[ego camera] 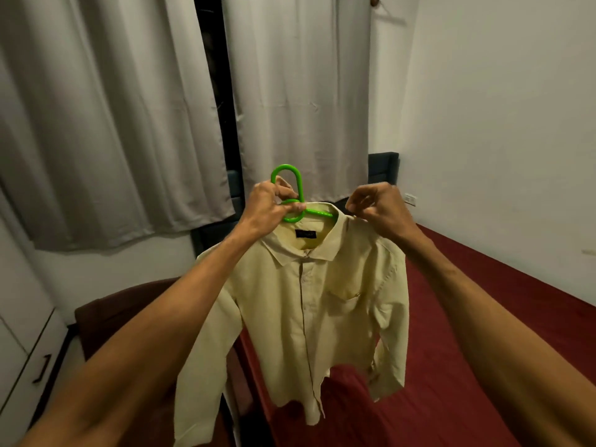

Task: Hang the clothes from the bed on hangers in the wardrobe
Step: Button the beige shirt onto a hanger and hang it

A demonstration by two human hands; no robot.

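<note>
A pale yellow long-sleeved shirt (306, 311) hangs in the air above the bed (467, 333), buttoned and facing me. A bright green plastic hanger (292, 191) sits inside its collar, hook upward. My left hand (267, 204) grips the hanger at the base of its hook. My right hand (377, 204) pinches the shirt's right shoulder beside the collar. The hanger's arms are mostly hidden under the fabric.
The bed has a dark red sheet and runs along the white wall on the right. Grey curtains (113, 108) hang ahead with a dark gap between them. A brown chair back (106, 314) stands at lower left beside a white cabinet with a handle (42, 369).
</note>
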